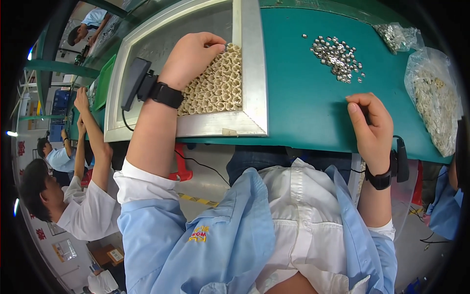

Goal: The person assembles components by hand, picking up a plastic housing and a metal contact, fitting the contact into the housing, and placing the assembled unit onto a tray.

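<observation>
My left hand [192, 58] is over the far right part of the packed cream-coloured, ring-shaped pieces [210, 93], thumb and forefinger drawn together in a pinch. What lies between those fingertips is hidden or too small to name. The pieces stand close together, openings up, inside a silver metal frame [253, 73] with a grey sheet [161, 44] as its base. Hovering over the green table, my right hand [373, 128] has its thumb and curled forefinger close together; anything in them is too small to make out. A loose pile of small shiny metal pieces [338, 58] lies beyond it.
Two clear plastic bags stand at the right: a small one [397, 37] at the back and a larger filled one [433, 100] near the edge. A green tray [104, 83] is left of the frame. A co-worker in white [88, 206] works at the left.
</observation>
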`<act>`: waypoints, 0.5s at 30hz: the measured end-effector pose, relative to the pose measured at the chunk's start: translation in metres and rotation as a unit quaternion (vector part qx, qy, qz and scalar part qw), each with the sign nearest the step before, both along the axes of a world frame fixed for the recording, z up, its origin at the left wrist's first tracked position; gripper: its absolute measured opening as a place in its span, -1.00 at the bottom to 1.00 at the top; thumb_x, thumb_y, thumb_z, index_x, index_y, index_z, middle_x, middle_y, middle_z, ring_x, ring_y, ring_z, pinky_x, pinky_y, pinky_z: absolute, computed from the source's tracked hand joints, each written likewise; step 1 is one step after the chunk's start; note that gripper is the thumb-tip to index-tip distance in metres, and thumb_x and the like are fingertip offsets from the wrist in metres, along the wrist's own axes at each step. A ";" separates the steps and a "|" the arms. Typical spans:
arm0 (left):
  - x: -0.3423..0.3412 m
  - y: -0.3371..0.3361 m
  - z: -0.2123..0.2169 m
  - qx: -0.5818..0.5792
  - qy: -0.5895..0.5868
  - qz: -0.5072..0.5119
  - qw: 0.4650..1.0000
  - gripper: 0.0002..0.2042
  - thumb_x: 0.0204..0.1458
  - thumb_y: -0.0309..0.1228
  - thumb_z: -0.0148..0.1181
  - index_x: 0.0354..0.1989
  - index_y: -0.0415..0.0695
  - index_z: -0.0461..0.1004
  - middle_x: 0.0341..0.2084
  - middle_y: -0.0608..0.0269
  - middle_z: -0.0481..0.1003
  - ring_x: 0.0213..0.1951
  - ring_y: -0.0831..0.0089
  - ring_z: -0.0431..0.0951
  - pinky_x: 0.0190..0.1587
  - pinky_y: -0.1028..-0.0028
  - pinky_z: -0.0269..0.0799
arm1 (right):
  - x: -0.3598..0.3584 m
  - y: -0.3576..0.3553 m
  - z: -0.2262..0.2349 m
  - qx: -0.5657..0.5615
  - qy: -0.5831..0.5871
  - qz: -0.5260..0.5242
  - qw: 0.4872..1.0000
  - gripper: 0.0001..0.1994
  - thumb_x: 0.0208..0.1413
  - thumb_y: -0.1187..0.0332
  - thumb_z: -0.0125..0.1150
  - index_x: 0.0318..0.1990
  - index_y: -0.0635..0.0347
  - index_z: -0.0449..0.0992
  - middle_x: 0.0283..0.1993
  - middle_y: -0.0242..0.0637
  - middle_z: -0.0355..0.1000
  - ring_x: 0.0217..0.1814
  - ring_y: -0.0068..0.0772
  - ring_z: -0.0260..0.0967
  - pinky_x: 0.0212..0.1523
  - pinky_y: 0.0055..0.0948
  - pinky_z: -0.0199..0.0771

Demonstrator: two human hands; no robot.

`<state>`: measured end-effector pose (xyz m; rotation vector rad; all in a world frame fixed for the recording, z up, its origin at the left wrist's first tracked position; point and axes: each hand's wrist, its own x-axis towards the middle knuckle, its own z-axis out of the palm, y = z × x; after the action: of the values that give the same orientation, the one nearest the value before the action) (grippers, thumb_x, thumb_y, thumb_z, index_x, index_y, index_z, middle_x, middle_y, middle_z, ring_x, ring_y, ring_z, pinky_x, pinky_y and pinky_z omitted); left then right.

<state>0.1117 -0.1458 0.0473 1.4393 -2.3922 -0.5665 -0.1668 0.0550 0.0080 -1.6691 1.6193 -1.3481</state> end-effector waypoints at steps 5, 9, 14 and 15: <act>0.005 0.004 0.005 -0.020 0.001 0.012 1.000 -0.73 -0.01 -0.32 0.13 -0.18 -0.21 0.49 -0.40 0.15 0.53 -0.33 0.39 0.51 -0.24 0.46 0.39 | 0.005 -0.004 0.000 0.005 -0.017 -0.007 1.000 -0.92 0.08 0.50 0.09 -0.29 0.32 0.44 -0.39 -0.44 0.30 -0.42 -0.72 0.16 -0.39 -0.71 0.16; 0.004 0.017 0.014 -0.113 0.051 0.010 0.992 -0.74 0.01 -0.34 0.12 -0.17 -0.20 0.49 -0.39 0.16 0.53 -0.30 0.40 0.51 -0.23 0.47 0.38 | 0.006 -0.006 -0.002 -0.004 -0.038 0.003 0.999 -0.92 0.08 0.51 0.10 -0.29 0.32 0.45 -0.40 -0.44 0.30 -0.42 -0.72 0.16 -0.39 -0.71 0.16; -0.030 0.087 0.033 -0.175 0.172 -0.083 0.966 -0.81 0.00 -0.45 0.12 -0.22 -0.22 0.49 -0.36 0.20 0.51 -0.26 0.43 0.48 -0.18 0.50 0.35 | 0.001 -0.004 -0.006 -0.020 -0.002 -0.012 1.000 -0.91 0.07 0.48 0.09 -0.30 0.31 0.47 -0.42 -0.38 0.36 -0.45 -0.64 0.23 -0.43 -0.65 0.22; -0.037 0.104 0.035 -0.180 0.180 -0.122 0.959 -0.83 -0.01 -0.50 0.13 -0.22 -0.23 0.49 -0.34 0.24 0.51 -0.24 0.50 0.46 -0.14 0.53 0.32 | 0.000 -0.003 -0.005 -0.019 0.013 -0.008 1.000 -0.90 0.10 0.48 0.07 -0.29 0.32 0.47 -0.41 -0.40 0.34 -0.43 -0.67 0.20 -0.41 -0.68 0.20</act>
<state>0.0749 -0.0421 0.0828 0.8163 -2.2396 -0.3795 -0.1668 0.0516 0.0029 -1.7064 1.6349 -1.3777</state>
